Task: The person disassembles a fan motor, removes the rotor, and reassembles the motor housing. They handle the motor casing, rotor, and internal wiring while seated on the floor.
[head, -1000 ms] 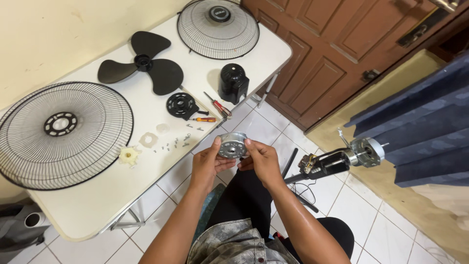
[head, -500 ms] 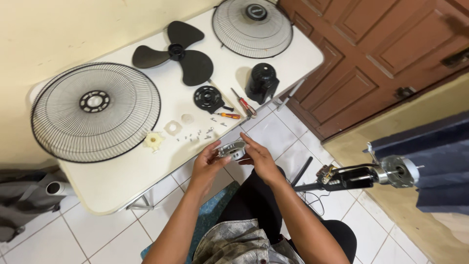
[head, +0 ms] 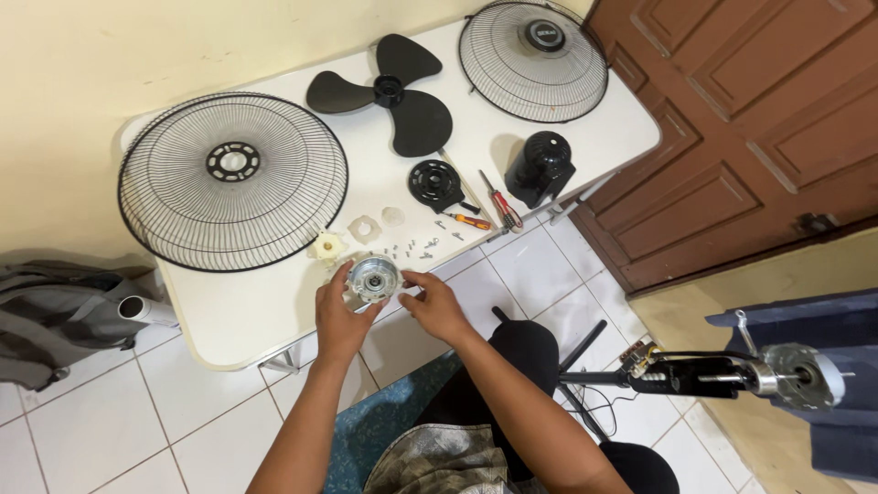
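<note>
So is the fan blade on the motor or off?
Off. The black fan blade lies flat on the white table, between the two grilles.

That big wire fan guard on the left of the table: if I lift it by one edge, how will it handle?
The wire guard is mostly thin spokes and open space, so probably light for its size. Lifted by one edge, it may flex or sag. It overhangs the white table at its left edge, so a push could tip it off.

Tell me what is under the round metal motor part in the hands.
Under the round metal motor part lies the white table edge. The left hand cups its lower side, so its underside is hidden. The right hand touches its right.
</note>
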